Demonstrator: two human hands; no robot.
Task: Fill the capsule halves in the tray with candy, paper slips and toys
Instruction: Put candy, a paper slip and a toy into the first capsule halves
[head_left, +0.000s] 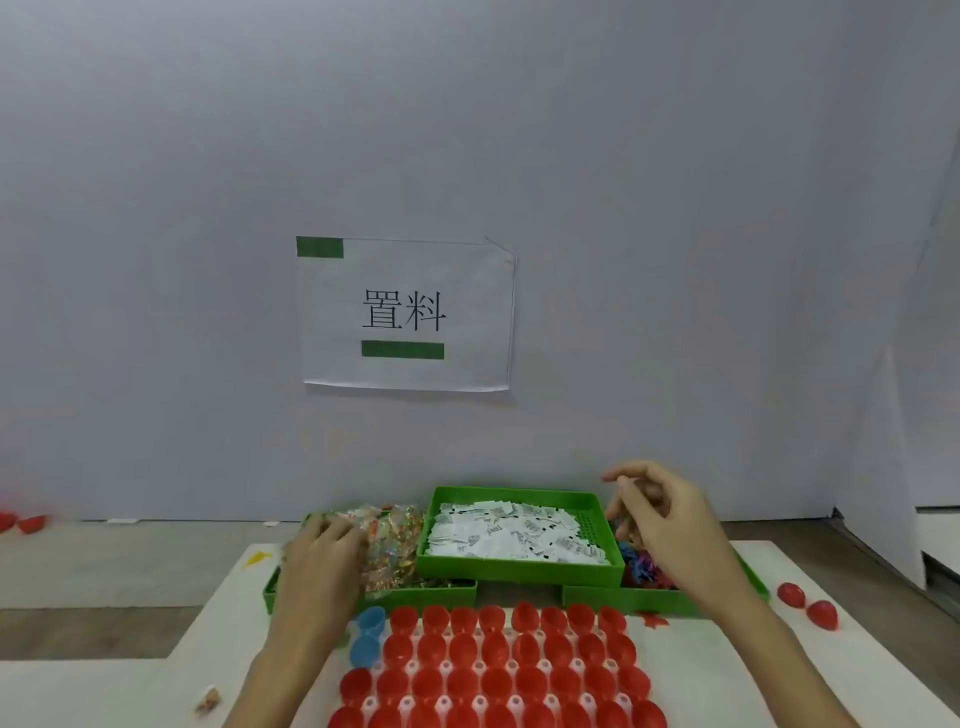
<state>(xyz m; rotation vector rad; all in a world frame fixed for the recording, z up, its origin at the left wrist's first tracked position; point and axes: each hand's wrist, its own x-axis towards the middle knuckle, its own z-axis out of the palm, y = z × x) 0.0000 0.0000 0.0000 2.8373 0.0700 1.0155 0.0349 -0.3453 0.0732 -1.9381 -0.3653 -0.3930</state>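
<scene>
Red capsule halves (493, 670) stand in rows in a white tray (511, 704) at the near edge; two blue halves (368, 634) sit at its left. Behind it are three green bins: wrapped candy (392, 545) on the left, white paper slips (509, 530) in the raised middle bin, colourful toys (641, 564) on the right. My left hand (324, 551) lies palm down on the candy pile, fingers buried in the wrappers. My right hand (660, 514) hovers above the toy bin with fingers loosely curled and apart; nothing shows in it.
A grey wall with a taped paper sign (405, 312) rises right behind the bins. Two loose red halves (808, 605) lie at the right on the white table (727, 675), more red halves (23, 522) lie far left, and a stray candy (209, 699) lies near left.
</scene>
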